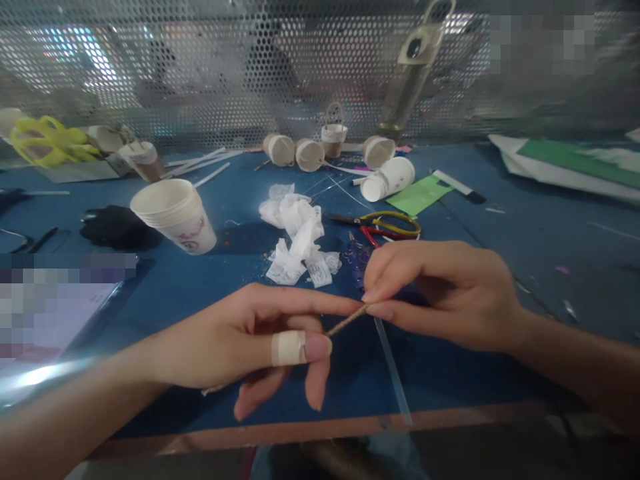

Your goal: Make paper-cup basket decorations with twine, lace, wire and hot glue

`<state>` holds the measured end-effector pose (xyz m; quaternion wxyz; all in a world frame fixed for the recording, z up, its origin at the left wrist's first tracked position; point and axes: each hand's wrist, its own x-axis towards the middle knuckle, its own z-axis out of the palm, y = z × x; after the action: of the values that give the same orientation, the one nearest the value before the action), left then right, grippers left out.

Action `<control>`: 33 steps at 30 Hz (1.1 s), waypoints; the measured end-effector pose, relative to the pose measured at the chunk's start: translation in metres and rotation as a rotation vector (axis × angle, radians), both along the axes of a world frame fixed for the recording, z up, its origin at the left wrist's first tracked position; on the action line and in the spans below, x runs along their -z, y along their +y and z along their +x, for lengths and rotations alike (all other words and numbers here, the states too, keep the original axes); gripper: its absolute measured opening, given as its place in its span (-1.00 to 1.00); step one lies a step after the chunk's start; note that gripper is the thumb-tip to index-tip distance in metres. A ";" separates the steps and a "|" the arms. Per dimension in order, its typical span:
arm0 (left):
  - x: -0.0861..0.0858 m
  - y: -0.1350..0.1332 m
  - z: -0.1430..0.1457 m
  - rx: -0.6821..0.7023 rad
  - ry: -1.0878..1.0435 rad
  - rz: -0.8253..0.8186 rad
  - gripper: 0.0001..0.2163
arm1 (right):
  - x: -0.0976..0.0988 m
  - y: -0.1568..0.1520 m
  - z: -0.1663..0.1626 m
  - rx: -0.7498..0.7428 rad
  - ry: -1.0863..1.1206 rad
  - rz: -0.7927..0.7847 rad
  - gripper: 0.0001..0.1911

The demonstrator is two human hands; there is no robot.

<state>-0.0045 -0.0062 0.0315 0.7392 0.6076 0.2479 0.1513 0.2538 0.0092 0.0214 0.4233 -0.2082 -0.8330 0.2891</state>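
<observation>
A short length of brown twine (345, 321) is stretched between my two hands above the front of the blue table. My left hand (270, 333), with a strip of tape round its thumb, pinches the twine under that thumb; a loose end sticks out below the wrist. The tip of my right hand (440, 293) grips the other end between thumb and forefinger. Just behind my right hand lies a purple glue gun (356, 260), partly hidden, with a clear glue stick (393, 373) reaching toward the table edge. Crumpled white lacy ribbon (300, 233) lies beyond my hands.
Stacked paper cups (175, 213) stand at left, near a black object (120, 227). Scissors (390, 223), a green card (420, 193) and a tipped paper cup (388, 179) lie beyond my right hand. Small decorated cups (310, 155) line the perforated metal screen (210, 80), by a bottle (410, 80).
</observation>
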 end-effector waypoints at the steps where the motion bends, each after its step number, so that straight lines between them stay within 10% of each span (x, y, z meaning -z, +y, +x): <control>1: 0.001 0.000 0.000 -0.020 0.016 0.017 -0.59 | 0.000 0.000 0.000 0.005 -0.001 -0.002 -0.89; 9: 0.001 -0.002 0.002 -0.070 0.246 0.437 -0.63 | 0.002 0.000 -0.001 0.081 -0.059 0.035 -0.91; 33: 0.014 -0.010 0.011 -0.336 0.270 0.999 -0.64 | 0.003 -0.012 -0.013 0.332 -0.065 0.077 -0.85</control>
<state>0.0061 -0.0165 0.0178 0.2879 0.8510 0.3323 0.2873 0.2404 -0.0028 0.0184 0.4457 -0.3358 -0.8110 0.1759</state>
